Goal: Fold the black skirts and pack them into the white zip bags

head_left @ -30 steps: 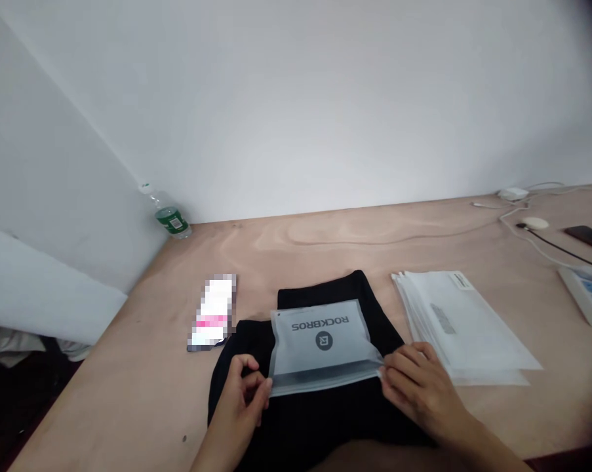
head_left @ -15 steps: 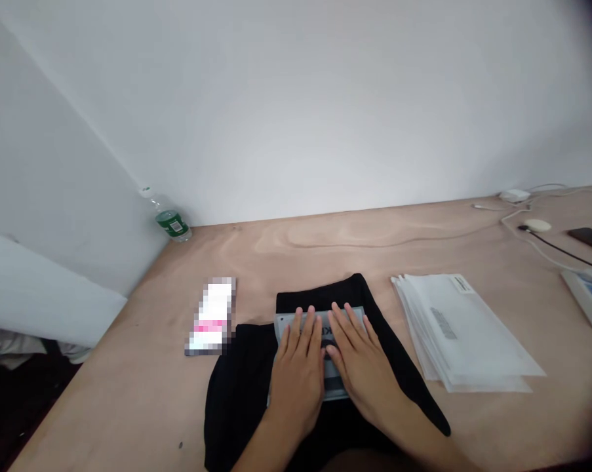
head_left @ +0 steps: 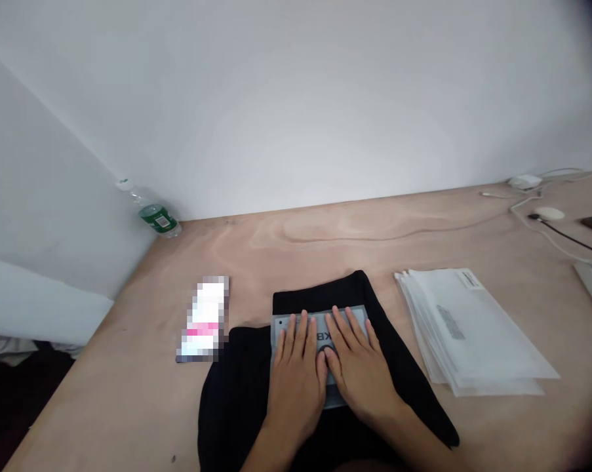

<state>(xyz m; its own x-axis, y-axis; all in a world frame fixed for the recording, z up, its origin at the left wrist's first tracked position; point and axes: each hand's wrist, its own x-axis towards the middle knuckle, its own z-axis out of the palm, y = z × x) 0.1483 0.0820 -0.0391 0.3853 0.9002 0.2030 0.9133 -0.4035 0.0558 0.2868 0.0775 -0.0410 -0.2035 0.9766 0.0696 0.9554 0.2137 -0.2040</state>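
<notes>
Both of my hands lie flat on a small translucent plastic packet with dark print. My left hand covers its left half, fingers stretched out and slightly apart. Over the right half rests my right hand, its fingers likewise spread, and the two thumbs meet near the packet's middle. Beneath the packet a black garment is spread on the table; its exact kind is hard to tell. Much of the packet's printing is hidden under my palms.
A stack of frosted zip bags lies to the right. On the left is a phone with a blurred screen. A plastic bottle stands in the back corner. Cables and a white charger sit at the far right of the wooden table.
The view has shifted slightly. Both hands remain flat on the packet, with the right fingers a little more to the left, uncovering slightly different print.
</notes>
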